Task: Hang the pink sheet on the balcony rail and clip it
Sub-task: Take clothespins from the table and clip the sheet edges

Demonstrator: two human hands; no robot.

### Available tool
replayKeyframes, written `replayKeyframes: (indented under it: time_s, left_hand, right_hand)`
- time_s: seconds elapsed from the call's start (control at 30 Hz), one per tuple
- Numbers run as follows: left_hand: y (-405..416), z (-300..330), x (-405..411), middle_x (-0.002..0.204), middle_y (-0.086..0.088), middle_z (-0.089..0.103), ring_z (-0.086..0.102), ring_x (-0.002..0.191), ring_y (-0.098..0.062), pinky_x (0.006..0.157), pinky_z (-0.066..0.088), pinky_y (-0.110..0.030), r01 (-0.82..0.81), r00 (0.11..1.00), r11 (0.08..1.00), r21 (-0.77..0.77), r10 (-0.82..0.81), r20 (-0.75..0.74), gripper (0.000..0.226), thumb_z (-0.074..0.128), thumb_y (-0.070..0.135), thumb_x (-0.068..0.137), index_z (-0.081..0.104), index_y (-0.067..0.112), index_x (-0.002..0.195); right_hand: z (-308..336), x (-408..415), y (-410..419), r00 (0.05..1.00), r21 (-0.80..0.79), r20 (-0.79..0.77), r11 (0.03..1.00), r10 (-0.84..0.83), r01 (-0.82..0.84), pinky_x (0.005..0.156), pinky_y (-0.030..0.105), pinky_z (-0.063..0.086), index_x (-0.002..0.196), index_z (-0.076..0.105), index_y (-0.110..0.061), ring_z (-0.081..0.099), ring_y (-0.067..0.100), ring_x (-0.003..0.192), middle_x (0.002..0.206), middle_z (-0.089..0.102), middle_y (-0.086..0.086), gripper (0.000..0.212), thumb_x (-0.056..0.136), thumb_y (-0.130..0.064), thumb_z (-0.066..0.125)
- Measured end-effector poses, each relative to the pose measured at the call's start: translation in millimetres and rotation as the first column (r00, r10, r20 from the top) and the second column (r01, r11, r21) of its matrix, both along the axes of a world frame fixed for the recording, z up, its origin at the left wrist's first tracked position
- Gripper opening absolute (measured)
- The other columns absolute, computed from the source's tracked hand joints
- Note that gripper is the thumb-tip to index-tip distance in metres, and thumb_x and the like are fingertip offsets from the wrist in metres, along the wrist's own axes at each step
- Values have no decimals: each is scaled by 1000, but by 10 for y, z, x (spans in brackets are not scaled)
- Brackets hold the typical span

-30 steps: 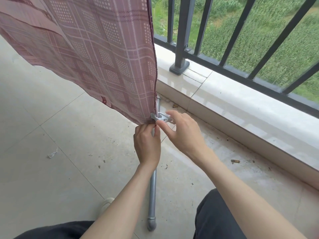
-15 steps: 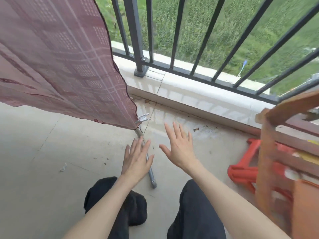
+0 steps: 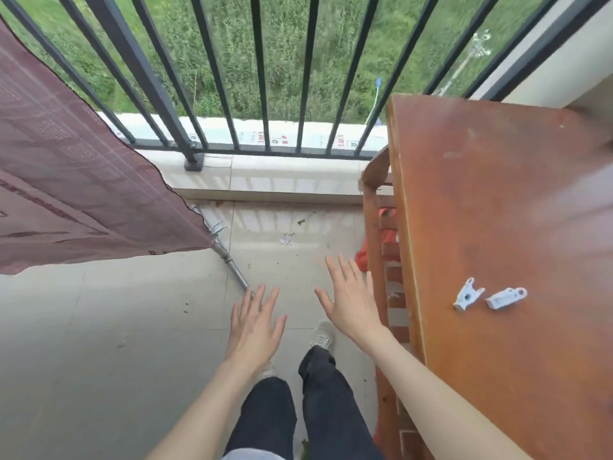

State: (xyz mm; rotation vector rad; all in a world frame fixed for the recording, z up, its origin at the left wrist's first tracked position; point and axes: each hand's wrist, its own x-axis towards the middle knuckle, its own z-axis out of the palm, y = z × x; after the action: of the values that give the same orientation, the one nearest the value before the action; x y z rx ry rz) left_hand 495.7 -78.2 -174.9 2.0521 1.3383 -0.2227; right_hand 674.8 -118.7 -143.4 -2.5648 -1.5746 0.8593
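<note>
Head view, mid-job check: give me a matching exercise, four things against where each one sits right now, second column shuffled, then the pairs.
Things:
1. pink sheet
2. metal clip
3. two white clips
4. hands, left hand and right hand

Places:
A. lying loose on the orange-brown table
B. open and empty above the floor
C. hanging at the left of the view
D. on the sheet's lower corner, by the metal pole

Pairs: 1-C, 2-D, 3-A, 4-B
</note>
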Motion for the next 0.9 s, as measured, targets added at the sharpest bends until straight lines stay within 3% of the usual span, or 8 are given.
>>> replayKeyframes:
  time_s: [0.1, 0.2, 0.43, 0.6, 0.73, 0.9]
  left_hand:
    - [-161, 67, 143, 156, -3, 14, 6, 144, -22, 115, 4, -38, 154, 988, 988, -22, -154, 31, 57, 27, 48, 93, 20, 26, 145]
    - [-341, 125, 289, 156, -3, 15, 6, 144, -22, 116, 5, -37, 304, 952, 951, -46, -302, 54, 76, 8, 60, 79, 20, 25, 145]
    - [-608, 257, 885, 154, -1, 21, 13, 143, -18, 114, 10, -29, 498, 859, 867, -25, -489, 154, 49, 35, 34, 97, 23, 25, 144]
    - [-714, 307, 1661, 150, -3, 29, 23, 139, -19, 115, 20, -33, 537, 808, 838, 94, -543, 228, 46, 38, 27, 97, 29, 22, 142]
    - [-840, 281, 2305, 155, -3, 17, 11, 143, -21, 115, 20, -43, 553, 807, 829, 85, -558, 194, 52, 38, 31, 96, 20, 26, 145]
    - [-984, 230, 2952, 156, -6, 8, 7, 144, -25, 112, 18, -38, 639, 740, 751, 166, -659, 135, 57, 37, 34, 97, 9, 30, 146]
  right_hand:
    - [127, 201, -502, 981, 42, 47, 981, -189, 187, 117, 47, 7, 149, 10, -23, 6, 21, 146, 157, 14, 2, 61, 96, -40, 37]
    - [175, 316, -1061, 929, 29, 57, 931, -365, 364, 117, 44, 9, 148, 17, -23, 11, 20, 145, 156, 20, 1, 56, 97, -39, 35]
    - [224, 717, -1712, 802, 27, 64, 804, -594, 594, 118, 42, 14, 147, 22, -20, 13, 20, 144, 155, 22, 3, 54, 97, -36, 36]
    - [227, 1405, -1751, 795, 76, 98, 801, -598, 594, 115, 38, 17, 145, 26, -18, 15, 22, 144, 155, 23, 5, 52, 97, -32, 38]
    - [146, 1966, -1667, 846, 110, 140, 857, -515, 504, 115, 39, 18, 146, 26, -17, 11, 24, 145, 156, 19, 6, 55, 94, -20, 44]
    - [21, 2500, -1615, 915, -4, 197, 933, -351, 359, 117, 39, 11, 148, 17, -23, -3, 25, 146, 159, 4, 4, 63, 92, -10, 43]
